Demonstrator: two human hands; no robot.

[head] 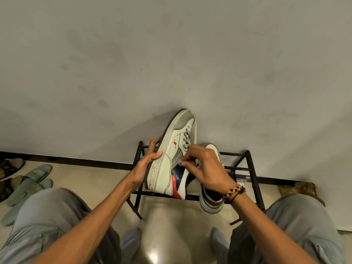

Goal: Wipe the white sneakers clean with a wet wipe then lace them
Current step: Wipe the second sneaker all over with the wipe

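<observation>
A white sneaker (171,157) is gripped by the left hand (147,164); its lace (187,139) is pinched by the right hand (205,168) above the rack's (247,169) front edge.

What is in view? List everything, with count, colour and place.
held sneaker: 1, white with navy and red, toe up, over the rack
lace: 1, grey, threaded in the held sneaker
second sneaker: 1, white with dark trim, on the rack, behind the right wrist
rack: 1, black metal, against the wall
slippers: several, grey-green, floor at left
wall: 1, off-white, smudged, ahead
bracelet: 1, yellow, red and black, right wrist
trousers: grey, both knees at bottom
left hand: grips the held sneaker's sole side
right hand: pinches something grey at the sneaker's lace area; what, cannot tell
</observation>
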